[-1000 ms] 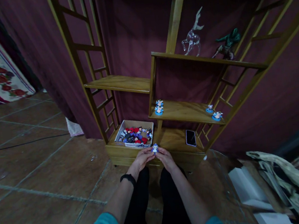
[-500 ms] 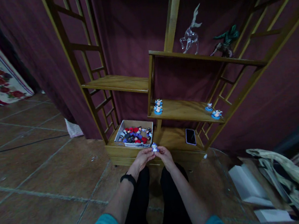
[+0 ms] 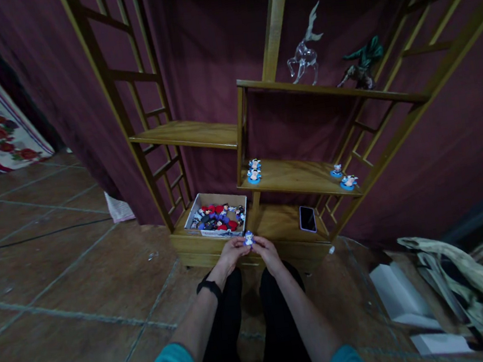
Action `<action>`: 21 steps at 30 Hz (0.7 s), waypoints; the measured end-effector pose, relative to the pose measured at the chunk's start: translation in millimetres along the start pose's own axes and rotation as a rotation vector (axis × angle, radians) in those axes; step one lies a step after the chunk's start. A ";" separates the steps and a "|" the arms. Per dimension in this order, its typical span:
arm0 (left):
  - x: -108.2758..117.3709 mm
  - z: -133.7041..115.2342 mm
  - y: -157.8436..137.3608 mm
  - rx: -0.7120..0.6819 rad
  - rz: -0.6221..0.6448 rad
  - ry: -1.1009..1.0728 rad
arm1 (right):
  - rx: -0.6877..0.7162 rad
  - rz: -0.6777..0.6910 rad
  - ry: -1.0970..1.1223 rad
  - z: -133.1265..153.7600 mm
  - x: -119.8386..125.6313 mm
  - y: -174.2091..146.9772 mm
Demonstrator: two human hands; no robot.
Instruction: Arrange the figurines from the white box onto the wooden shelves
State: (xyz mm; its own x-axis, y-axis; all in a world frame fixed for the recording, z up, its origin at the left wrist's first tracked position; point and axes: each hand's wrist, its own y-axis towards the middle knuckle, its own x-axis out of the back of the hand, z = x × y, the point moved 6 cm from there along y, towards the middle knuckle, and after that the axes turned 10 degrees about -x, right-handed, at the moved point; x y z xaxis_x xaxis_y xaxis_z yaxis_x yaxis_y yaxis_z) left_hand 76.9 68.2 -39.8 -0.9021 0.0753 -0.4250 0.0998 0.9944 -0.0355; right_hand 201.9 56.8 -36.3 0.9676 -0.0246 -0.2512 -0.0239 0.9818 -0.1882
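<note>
Between my two hands is a small purple-and-white figurine (image 3: 249, 238), upright, just in front of the cabinet's bottom level. My left hand (image 3: 233, 251) pinches its left side, and my right hand (image 3: 266, 249) pinches its right side. Behind my left hand, an open cardboard box (image 3: 202, 233) holds many small figurines in red, purple, black and white. On the low middle shelf (image 3: 296, 172), a pair of blue-based figurines (image 3: 254, 175) stands at the left end. Two more figurines (image 3: 348, 182) on blue bases stand at its right end.
A phone (image 3: 307, 219) lies on the bottom level at right. Higher up stand a clear glass animal figure (image 3: 304, 60) and a dark green statue (image 3: 363, 63). The left shelf (image 3: 188, 134) overhangs the box. White boxes (image 3: 402, 296) and cream cloth (image 3: 477, 280) lie on the floor at right.
Both hands keep hold of the figurine, which has turned or tilted slightly. The view has shifted a little; the shelves and box look the same.
</note>
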 end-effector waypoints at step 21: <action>-4.9 -14.5 -1.7 -0.374 -0.077 0.500 | -0.062 0.099 0.056 10.8 -9.6 -10.6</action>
State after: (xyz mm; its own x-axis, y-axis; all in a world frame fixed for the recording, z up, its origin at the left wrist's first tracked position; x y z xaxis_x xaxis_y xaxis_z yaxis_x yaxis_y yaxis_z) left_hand 75.1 67.2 -24.6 -0.9971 -0.0618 0.0435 -0.0455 0.9503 0.3079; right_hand 195.6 48.6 -21.7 0.9442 0.0594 -0.3239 -0.1355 0.9666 -0.2176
